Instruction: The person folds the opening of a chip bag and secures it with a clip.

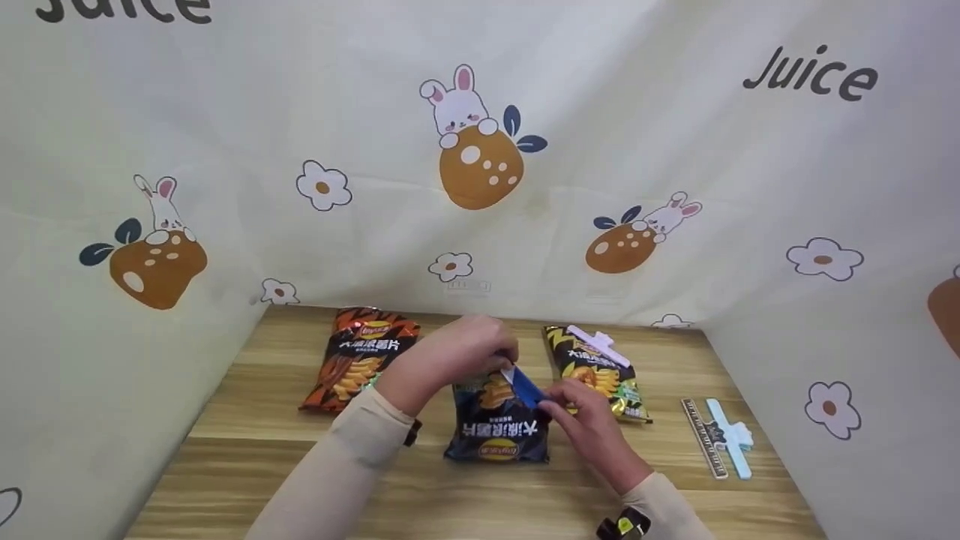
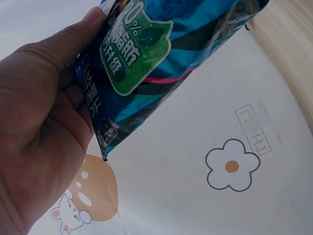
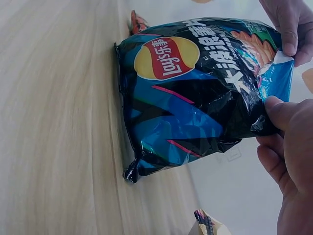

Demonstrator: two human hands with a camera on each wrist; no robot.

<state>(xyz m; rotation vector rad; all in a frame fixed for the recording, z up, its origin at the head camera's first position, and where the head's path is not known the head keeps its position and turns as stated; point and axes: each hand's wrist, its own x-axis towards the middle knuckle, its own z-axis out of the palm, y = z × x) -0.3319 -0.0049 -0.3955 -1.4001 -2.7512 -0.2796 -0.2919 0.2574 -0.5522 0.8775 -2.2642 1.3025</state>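
A blue-and-black potato chip bag (image 1: 499, 435) stands at the middle of the table, its printing upside down in the head view. Its far end is folded over into a shiny blue flap (image 3: 278, 81). My left hand (image 1: 472, 346) pinches that end at one corner, thumb on the near face in the left wrist view. With thumb and fingers, my right hand (image 1: 589, 420) pinches the other end of the flap. In the right wrist view the bag's bottom seam rests at the wooden tabletop and the bag looks plump.
A red chip bag (image 1: 352, 375) lies at the back left. At the back right is a yellow-and-black chip bag (image 1: 581, 371) with a lilac sealing clip (image 1: 600, 346) across its top. A light blue clip (image 1: 729, 442) and a dark patterned clip (image 1: 703, 439) lie at the right. Printed cloth walls (image 1: 375, 247) surround the table.
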